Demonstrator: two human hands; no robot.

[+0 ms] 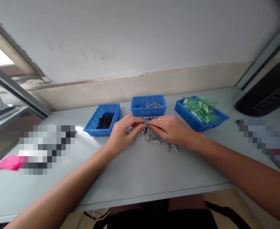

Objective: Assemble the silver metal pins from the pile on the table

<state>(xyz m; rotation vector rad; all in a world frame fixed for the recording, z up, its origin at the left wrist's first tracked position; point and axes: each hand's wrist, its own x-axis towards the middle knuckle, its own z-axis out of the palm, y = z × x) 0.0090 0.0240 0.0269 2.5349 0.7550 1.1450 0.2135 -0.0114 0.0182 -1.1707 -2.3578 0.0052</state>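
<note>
Tabletop: smooth, pale grey (140, 171), its straight front edge nearest the person.
Left side: a bright pink flat item (8, 163) beside a pixelated object (46, 149).
Right side: another pixelated object (266, 140).
Metal pins: slim, shiny rods (155, 139) in a loose pile mid-table, under and around the fingers, partly covered by them; long axes lie in mixed directions, and the nearest few slant down to the right.
Left hand: bare (122, 130), thumb and index drawn together at the pile.
Right hand: bare, ringed (174, 127), fingertips meeting the left's; whether either pinches a pin cannot be told.
Left bin: blue ribbed plastic (98, 132), dark thin pieces (106, 121) inside.
Right bin: blue (189, 120), heaped with crinkled green packets (202, 111).
Middle bin: blue (148, 112), just behind the pile, holding more silvery rods (154, 105).
Far right: a black rounded object (269, 90).
Wall: plain, whitish (140, 38), with a beige lower band.
</note>
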